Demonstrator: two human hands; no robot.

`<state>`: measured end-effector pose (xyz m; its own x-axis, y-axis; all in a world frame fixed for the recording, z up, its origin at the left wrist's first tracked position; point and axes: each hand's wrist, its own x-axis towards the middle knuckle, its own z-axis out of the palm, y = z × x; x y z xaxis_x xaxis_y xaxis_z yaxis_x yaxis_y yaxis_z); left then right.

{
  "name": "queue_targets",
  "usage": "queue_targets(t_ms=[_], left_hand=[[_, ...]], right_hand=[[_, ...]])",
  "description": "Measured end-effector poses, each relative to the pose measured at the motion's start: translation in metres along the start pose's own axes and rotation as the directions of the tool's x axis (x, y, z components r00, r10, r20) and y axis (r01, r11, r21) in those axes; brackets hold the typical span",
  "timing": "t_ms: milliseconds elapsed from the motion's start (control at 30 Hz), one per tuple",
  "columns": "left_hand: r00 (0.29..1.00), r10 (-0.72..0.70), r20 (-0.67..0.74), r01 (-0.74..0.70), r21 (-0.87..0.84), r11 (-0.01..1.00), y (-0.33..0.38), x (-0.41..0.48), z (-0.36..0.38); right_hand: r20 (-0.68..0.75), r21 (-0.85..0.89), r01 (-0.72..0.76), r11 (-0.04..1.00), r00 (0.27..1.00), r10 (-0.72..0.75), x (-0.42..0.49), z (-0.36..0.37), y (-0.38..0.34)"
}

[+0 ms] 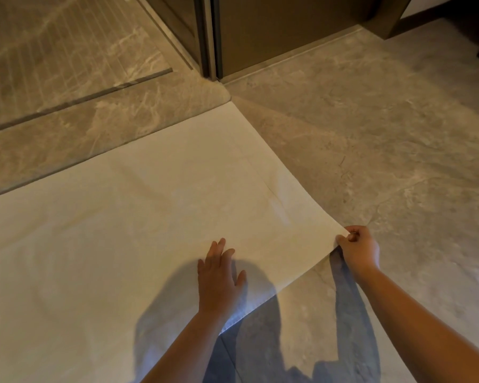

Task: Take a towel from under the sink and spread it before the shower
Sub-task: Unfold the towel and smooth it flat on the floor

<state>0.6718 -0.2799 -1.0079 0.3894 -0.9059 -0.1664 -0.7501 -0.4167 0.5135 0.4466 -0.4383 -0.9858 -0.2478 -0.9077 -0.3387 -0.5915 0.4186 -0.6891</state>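
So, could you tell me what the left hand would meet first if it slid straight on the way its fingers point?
Only more towel: the left hand lies flat on it, fingers pointing at its far corner. Past that probably comes the sill, then the door frame.

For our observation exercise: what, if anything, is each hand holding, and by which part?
The right hand pinches the towel by its near right corner. The left hand holds nothing, resting flat on it.
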Motion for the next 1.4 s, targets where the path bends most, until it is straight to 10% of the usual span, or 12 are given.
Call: queue_targets(t_ms=[833,1000,1167,1400], left_hand=[[0.998,0.054,-0.031,-0.053,0.029,0.998,0.000,0.002,-0.006],[0.997,-0.066,0.036,0.056,0.221,0.974,-0.013,0.031,-0.026],[0.980,-0.132,0.147,0.069,0.372,0.926,-0.036,0.052,-0.038],[0.960,-0.173,0.219,0.069,0.414,0.908,-0.050,0.057,-0.036]], right_hand=[[-0.022,-0.138,0.113,0.984,0.993,-0.117,0.000,0.000,0.004],[0.215,-0.407,0.502,0.763,0.865,-0.454,-0.008,0.025,-0.020],[0.570,-0.516,0.645,0.564,0.750,-0.336,-0.019,0.066,-0.038],[0.604,-0.620,0.652,0.437,0.752,-0.265,-0.021,0.074,-0.040]])
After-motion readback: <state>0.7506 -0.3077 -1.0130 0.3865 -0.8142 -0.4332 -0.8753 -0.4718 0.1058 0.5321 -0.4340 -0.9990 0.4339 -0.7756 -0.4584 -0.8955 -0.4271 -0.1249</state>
